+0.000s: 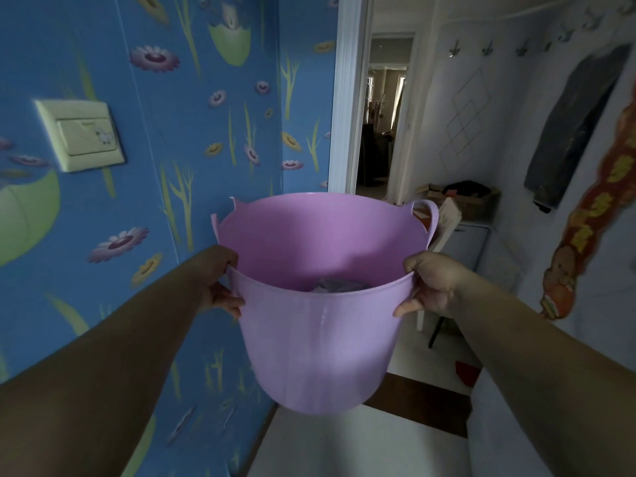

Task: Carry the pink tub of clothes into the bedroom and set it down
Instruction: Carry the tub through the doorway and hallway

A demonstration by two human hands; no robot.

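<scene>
Tub (320, 342), pink and single, hangs in mid-air between two hands, well clear of the floor (344, 445). The left hand (220, 287) clamps its fingers (229, 304) around the near-left rim; the right hand (430, 287) grips the near-right rim likewise. One dark bundle of clothes (335, 283) lies at the bottom. Carrying looks underway beside the blue flowered wall (192, 139), one doorway (382, 125) ahead; setting down is not yet done.

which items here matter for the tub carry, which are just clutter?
Job: pink tub, clothes inside it, left hand and right hand, each with a grip on the rim.

Clutter: light switch, cardboard box, hanging garment, wall hooks.
</scene>
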